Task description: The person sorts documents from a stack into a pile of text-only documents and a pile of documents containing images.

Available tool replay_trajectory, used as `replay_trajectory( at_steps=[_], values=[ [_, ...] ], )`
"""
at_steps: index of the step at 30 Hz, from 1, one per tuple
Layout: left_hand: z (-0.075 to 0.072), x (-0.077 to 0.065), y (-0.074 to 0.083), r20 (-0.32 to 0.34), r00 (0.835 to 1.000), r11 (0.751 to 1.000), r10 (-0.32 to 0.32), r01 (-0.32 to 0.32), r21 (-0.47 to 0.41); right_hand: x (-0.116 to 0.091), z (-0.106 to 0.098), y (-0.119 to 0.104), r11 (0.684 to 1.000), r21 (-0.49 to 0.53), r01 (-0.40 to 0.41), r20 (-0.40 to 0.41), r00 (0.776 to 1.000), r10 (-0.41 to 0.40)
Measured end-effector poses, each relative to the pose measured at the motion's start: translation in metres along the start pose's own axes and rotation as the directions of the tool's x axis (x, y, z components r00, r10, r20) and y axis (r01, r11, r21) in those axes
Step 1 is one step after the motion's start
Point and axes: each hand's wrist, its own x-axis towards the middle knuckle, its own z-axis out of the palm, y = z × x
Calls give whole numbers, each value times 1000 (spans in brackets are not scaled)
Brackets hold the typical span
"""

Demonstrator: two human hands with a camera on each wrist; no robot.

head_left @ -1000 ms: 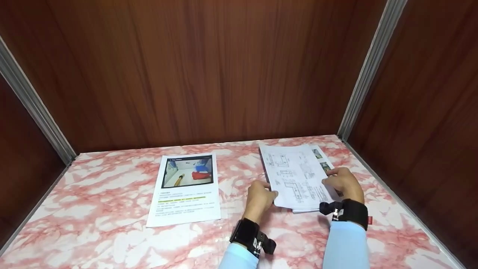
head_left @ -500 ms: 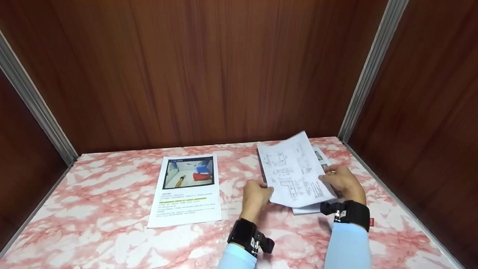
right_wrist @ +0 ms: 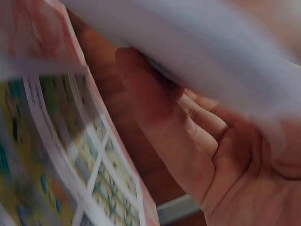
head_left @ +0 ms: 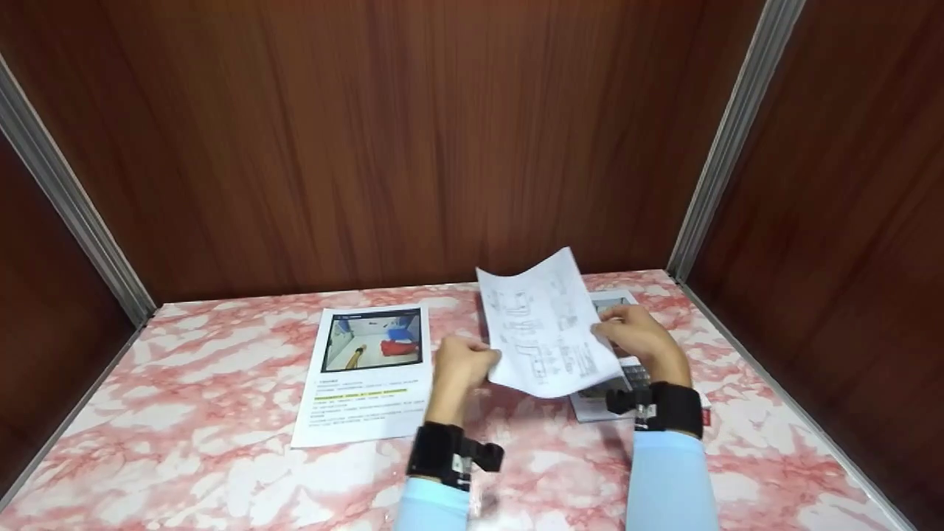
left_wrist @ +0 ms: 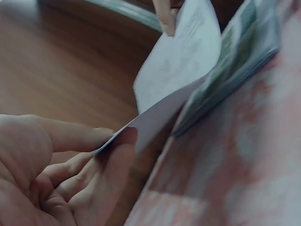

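Observation:
A white sheet of paper (head_left: 542,324) printed with line drawings is raised above the table, its far edge curved upward. My left hand (head_left: 463,365) pinches its left edge between thumb and fingers, as the left wrist view also shows with the sheet (left_wrist: 176,61) bowed. On the opposite edge, my right hand (head_left: 640,341) grips the paper; in the right wrist view the thumb and fingers (right_wrist: 164,122) close on the blurred sheet. Beneath and to the right lies a stack of papers (head_left: 590,413) with colour pictures on top, partly covered by the sheet and right hand.
Left of the hands, another printed page (head_left: 369,405) with a photo and a yellow highlighted line lies flat. The table (head_left: 221,472) has a red and white marbled top. Brown wood-grain panels (head_left: 369,147) enclose it at the back and sides.
Both hands have lifted the drawing sheet off the stack and moved it leftward. More of the picture-printed stack beneath now shows. The page on the left stays put.

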Motion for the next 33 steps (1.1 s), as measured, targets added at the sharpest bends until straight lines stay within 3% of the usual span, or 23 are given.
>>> replay_trajectory(
  at_steps=[4, 10, 13, 16, 23, 27, 33],
  values=[
    [-25, 4, -4, 21, 1000, 999, 6, -8, 50, 10, 19, -12, 999, -25, 25, 23, 999, -25],
    [-51, 6, -12, 78, 991, 992, -106, 99, 83, 20, 44, -19, 996, -86, 32, 105, 994, -22],
    [-53, 6, -13, 98, 983, 983, -152, 140, 120, 22, 49, -20, 990, -134, 40, 126, 992, -23],
    [-50, 8, -13, 114, 981, 972, -157, 133, 194, 24, 49, -19, 980, -193, 41, 106, 994, -20],
    [-44, 9, -19, 88, 976, 906, -200, 150, 396, 25, 54, -12, 954, -298, 41, 139, 990, 1],
    [-47, 10, -23, 71, 972, 882, -224, 171, 439, 26, 52, -8, 924, -379, 50, 127, 992, -1],
    [-54, 10, -25, 98, 958, 877, -268, 200, 436, 27, 49, -3, 902, -426, 75, 138, 990, -17]
  ],
)
